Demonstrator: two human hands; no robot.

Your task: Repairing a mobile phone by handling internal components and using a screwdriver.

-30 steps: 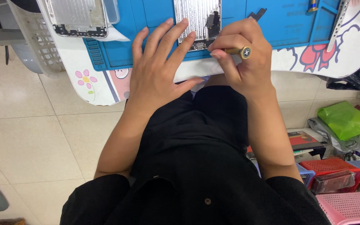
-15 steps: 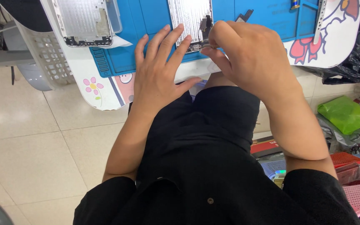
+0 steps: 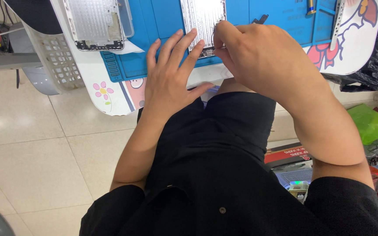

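While the left hand [image 3: 169,76] lies flat, fingers spread, bracing the opened silver phone housing [image 3: 203,19] at top centre, the right hand [image 3: 259,57] pinches closed at its lower edge; disassembly looks midway, a second housing [image 3: 95,22] upper left.

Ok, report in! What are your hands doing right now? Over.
Left hand flat, fingers on silver panel. Right hand pinching at its lower edge; tool hidden. Blue mat beneath. Nothing blocking.

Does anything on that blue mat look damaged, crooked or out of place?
Nothing stands out. The silver panel lies flat on the blue mat, with the left hand resting by it and the right hand at its lower edge. A second metal shell lies to the side, opened rather than visibly broken.
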